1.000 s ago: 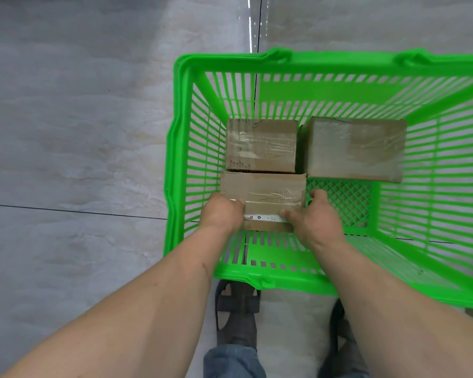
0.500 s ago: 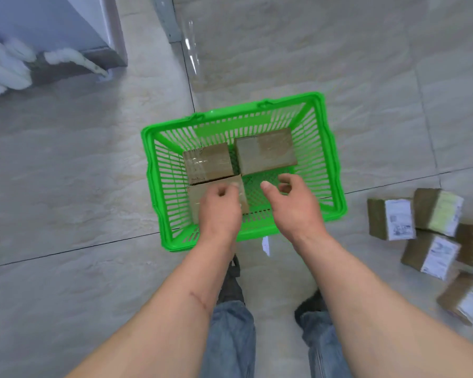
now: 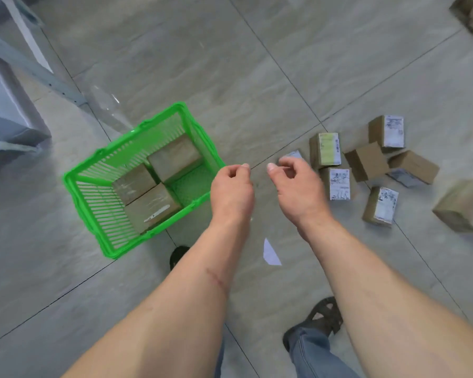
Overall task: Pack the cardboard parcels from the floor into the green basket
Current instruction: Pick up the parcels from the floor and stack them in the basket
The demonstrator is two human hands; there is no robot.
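At 9 o'clock of hands, green basket (image 3: pixel 108 248) on floor (image 3: pixel 257 77), three parcels (image 3: pixel 150 207) inside. Loose parcels (image 3: pixel 366 162) scattered at 3 o'clock. Left hand (image 3: pixel 231 189) and right hand (image 3: pixel 298 189) empty, fingers loosely curled, above floor between.

A single wide-angle view from the person's head looks steeply down at a grey tiled floor (image 3: pixel 257 77). Both bare forearms reach up from the bottom edge into the middle of the frame. A green basket (image 3: pixel 104 241) sits left of centre, scattered cardboard parcels (image 3: pixel 366 162) lie right. The frame's edges are bent and blurred.
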